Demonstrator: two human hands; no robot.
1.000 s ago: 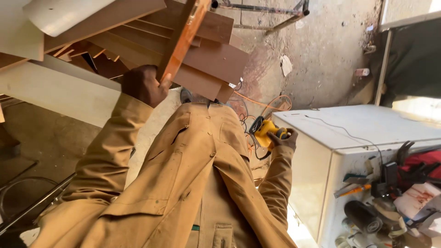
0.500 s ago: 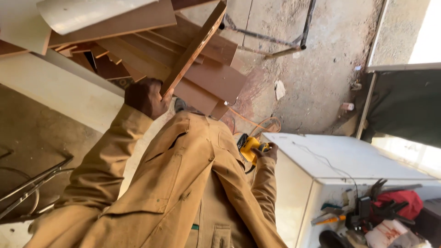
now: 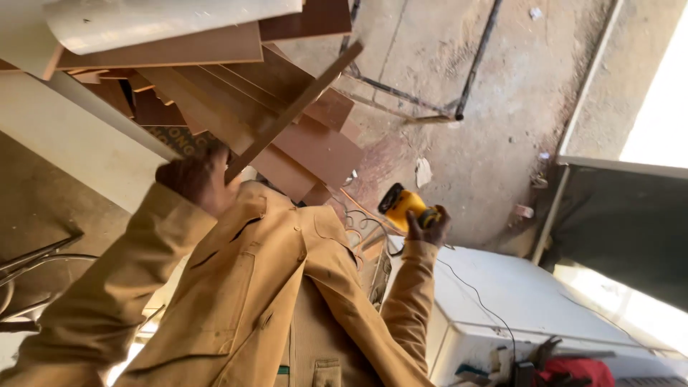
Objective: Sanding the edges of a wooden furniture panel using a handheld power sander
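Dusty concrete floor (image 3: 502, 129) backs stacked boards (image 3: 215, 93); left hand (image 3: 193, 179) grips a wooden strip (image 3: 294, 107), right hand (image 3: 428, 228) clasps a yellow power tool (image 3: 400, 204) above the white surface (image 3: 523, 294).

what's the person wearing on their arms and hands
Both arms are in long, loose sleeves of a tan work coat with a collar and stitched seams. The left hand and right hand are bare, with no gloves. No watch or rings can be made out.
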